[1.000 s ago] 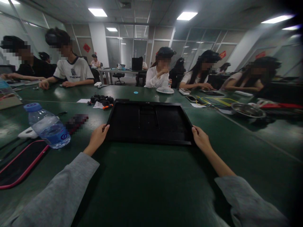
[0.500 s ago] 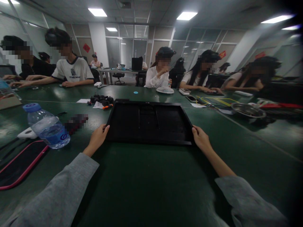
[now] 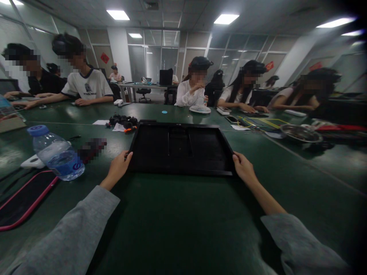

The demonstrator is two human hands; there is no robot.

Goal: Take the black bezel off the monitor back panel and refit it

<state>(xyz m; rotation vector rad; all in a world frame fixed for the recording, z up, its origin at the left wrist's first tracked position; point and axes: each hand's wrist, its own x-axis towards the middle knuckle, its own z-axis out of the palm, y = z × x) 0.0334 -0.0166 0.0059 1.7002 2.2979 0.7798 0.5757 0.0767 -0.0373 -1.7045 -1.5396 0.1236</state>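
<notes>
A flat black rectangular panel (image 3: pixel 181 148) with raised rims lies on the dark green table (image 3: pixel 183 217) in front of me. My left hand (image 3: pixel 118 167) grips its near left corner, thumb on the rim. My right hand (image 3: pixel 243 167) grips its near right corner, fingers curled over the edge. Both arms wear grey sleeves.
A water bottle (image 3: pixel 56 153) lies on its side at the left beside a black pouch with pink trim (image 3: pixel 23 198). Small black parts (image 3: pixel 124 121) sit behind the panel. A metal bowl (image 3: pixel 300 133) and cables lie at the right. Several people sit at the table's far side.
My hands and the panel stay where they were. A person at the far left has shifted their arms slightly.
</notes>
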